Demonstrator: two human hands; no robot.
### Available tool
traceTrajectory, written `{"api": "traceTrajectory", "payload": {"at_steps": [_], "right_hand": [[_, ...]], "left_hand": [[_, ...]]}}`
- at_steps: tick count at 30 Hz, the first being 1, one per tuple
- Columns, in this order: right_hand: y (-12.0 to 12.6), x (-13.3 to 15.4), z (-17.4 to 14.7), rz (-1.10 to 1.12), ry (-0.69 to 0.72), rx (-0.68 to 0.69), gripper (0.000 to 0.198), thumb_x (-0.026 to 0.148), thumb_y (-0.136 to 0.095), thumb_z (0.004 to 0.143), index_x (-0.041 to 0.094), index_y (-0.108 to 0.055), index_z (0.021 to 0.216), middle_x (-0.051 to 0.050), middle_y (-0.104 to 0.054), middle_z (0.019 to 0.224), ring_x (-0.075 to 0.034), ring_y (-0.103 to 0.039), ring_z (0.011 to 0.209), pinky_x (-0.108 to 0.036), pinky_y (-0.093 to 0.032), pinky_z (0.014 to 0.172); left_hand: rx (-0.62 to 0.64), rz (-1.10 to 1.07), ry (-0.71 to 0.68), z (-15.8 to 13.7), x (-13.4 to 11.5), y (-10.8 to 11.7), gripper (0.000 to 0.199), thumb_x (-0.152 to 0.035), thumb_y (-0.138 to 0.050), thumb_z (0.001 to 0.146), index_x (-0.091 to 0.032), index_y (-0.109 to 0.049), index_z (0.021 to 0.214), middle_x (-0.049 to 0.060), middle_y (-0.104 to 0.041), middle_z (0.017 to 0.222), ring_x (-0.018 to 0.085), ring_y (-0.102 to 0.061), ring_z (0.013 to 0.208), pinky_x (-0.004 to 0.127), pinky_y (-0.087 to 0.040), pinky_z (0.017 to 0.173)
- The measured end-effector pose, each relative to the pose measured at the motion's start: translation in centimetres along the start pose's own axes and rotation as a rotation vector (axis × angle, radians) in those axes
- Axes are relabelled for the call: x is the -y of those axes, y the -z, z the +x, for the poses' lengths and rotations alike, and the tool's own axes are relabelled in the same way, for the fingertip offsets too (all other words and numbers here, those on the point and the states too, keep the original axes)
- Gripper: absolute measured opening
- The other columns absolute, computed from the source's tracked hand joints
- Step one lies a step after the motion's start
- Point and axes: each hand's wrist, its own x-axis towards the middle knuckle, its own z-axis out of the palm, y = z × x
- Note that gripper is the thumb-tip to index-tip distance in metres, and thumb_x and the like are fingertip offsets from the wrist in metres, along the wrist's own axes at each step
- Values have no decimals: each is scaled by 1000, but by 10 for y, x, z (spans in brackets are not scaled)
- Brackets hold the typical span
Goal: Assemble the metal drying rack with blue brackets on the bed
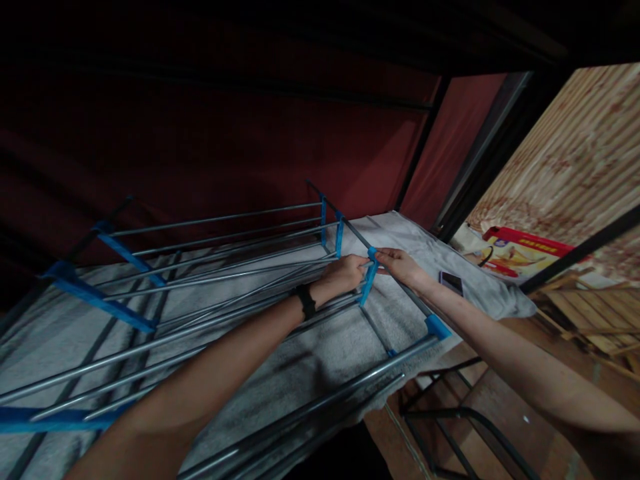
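Note:
A rack of thin metal rods (200, 335) joined by blue plastic brackets lies across a grey cloth. My left hand (344, 275), with a dark band on its wrist, is closed around a rod's end where it meets a blue bracket (369, 280). From the other side my right hand (400, 265) pinches the top of that same bracket, where a dark side tube passes through. Two more blue brackets stand farther along this tube. At the left, a blue bracket (103, 300) holds the opposite rod ends. My fingers hide the exact joint.
A phone (451, 283) lies on the grey cloth (320, 363) right of my hands. Beyond it are a red and yellow box (525, 253) and wooden slats (590, 313). A black metal frame (465, 413) stands below the cloth's edge. A dark red wall (240, 160) rises behind the rack.

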Motion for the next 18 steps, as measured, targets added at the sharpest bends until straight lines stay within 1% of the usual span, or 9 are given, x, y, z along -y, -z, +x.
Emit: {"api": "traceTrajectory", "payload": {"at_steps": [4,8,14,18], "right_hand": [[0,1,0,2,-5,5,43,63,-72,69,23,-68,84,-2,-70,81,-22,-65,88,-34,-53,88],[-1,1,0,-15,1,-3,43,64,-71,70,24,-67,84,-2,-70,81,-22,-65,88,-34,-53,88],[-3,0,1,-16,9,-12,46,66,-71,71,23,-68,87,-2,-71,81,-22,-66,87,-35,-54,88],[-4,1,0,-26,8,6,49,67,-72,70,22,-70,89,-4,-73,85,-24,-68,90,-40,-56,92]], "left_hand": [[-11,2,-31,2,4,-2,39,-34,-46,96,-24,-70,125,7,-74,120,25,-69,104,31,-51,89],[-6,-14,-30,0,2,0,38,-32,-45,96,-23,-72,120,7,-76,115,24,-70,100,30,-52,86],[-6,34,-27,0,0,1,37,-29,-45,96,-22,-71,121,7,-75,119,25,-69,104,31,-52,86],[-48,67,-72,-1,3,-1,35,-28,-45,97,-22,-71,118,8,-74,118,25,-69,105,31,-52,88]]}}
